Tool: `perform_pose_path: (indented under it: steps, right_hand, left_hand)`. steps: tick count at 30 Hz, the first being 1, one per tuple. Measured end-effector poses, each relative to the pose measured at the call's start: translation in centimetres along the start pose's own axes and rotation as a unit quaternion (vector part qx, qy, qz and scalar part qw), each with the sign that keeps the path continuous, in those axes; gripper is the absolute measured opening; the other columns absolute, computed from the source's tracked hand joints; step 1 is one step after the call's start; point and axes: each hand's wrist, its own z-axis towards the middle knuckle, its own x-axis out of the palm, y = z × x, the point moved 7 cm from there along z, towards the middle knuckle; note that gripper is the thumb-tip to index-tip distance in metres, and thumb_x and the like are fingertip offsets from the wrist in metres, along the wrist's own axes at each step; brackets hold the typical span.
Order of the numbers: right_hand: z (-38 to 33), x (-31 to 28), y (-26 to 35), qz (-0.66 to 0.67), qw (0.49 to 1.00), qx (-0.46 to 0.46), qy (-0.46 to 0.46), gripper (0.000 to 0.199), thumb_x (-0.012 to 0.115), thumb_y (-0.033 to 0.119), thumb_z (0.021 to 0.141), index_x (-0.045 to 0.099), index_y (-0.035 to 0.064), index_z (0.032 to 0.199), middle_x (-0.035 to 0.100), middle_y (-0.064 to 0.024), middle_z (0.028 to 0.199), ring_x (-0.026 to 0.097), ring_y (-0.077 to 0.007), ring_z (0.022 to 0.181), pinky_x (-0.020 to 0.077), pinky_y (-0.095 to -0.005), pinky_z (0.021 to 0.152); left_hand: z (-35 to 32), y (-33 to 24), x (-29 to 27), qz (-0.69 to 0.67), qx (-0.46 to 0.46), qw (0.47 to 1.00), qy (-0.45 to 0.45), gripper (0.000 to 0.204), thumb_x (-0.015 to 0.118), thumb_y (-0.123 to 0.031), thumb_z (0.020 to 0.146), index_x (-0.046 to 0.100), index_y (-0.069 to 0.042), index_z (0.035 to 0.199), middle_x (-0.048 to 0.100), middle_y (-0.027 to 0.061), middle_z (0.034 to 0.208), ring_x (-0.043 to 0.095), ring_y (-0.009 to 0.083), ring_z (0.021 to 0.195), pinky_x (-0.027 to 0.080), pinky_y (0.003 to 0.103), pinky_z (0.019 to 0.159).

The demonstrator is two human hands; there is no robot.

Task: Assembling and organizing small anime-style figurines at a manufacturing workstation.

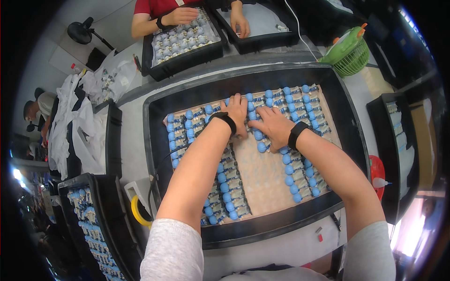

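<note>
My left hand [236,112] and right hand [272,126] lie flat, fingers spread, on the blue-capped pieces [262,133] at frame centre; rows run toward upper right.

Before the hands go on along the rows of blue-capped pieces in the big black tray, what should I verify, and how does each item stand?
1. Both hands on the work: ok. Left hand and right hand rest flat on the blue-capped pieces.
2. Anything pinched in either hand: cannot tell; fingers lie over the pieces.
3. Bare middle strip of the beige insert free of loose pieces: ok.
4. Rows standing orderly: ok at both sides; cannot tell under the hands.
5. Big black tray lying flat on the table: ok.
6. Clear of the co-worker's hands: ok, they are at separate trays across the table.
</note>
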Motion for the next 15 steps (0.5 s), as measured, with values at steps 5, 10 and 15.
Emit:
perform_pose_path:
  steps: [5, 10, 15]
  right_hand:
    - [-0.44, -0.6, -0.32, 0.016, 0.999, -0.019, -0.04, 0.077, 0.077, 0.024, 0.041, 0.048, 0.0157, 0.112, 0.043, -0.019, 0.106, 0.041, -0.0324, 0.102, 0.0327, -0.0379, 0.083]
    - [-0.63, -0.44, -0.1, 0.009, 0.999, -0.027, -0.035, 0.074, 0.076, 0.024, 0.042, 0.049, 0.0167, 0.11, 0.044, -0.018, 0.103, 0.043, -0.0315, 0.098, 0.0327, -0.0369, 0.081]
    - [-0.59, 0.11, 0.07, 0.029, 0.999, -0.029, -0.01, 0.071, 0.077, 0.024, 0.041, 0.051, 0.0191, 0.108, 0.044, -0.018, 0.103, 0.043, -0.0319, 0.098, 0.0327, -0.0367, 0.081]
  left_hand:
    - [-0.15, -0.06, -0.03, -0.018, 0.016, 1.0, 0.001, 0.102, 0.081, -0.03, 0.039, 0.032, -0.004, 0.124, 0.033, 0.0166, 0.127, 0.032, 0.0324, 0.12, 0.03, 0.051, 0.093]
    - [-0.35, -0.08, -0.05, -0.059, 0.032, 0.997, -0.048, 0.093, 0.079, -0.028, 0.037, 0.036, -0.008, 0.117, 0.04, 0.0126, 0.118, 0.036, 0.0311, 0.112, 0.032, 0.047, 0.088]
    - [-0.1, -0.07, 0.7, -0.056, 0.031, 0.997, -0.053, 0.092, 0.079, -0.028, 0.037, 0.037, -0.008, 0.116, 0.041, 0.012, 0.113, 0.036, 0.0313, 0.112, 0.03, 0.048, 0.09]
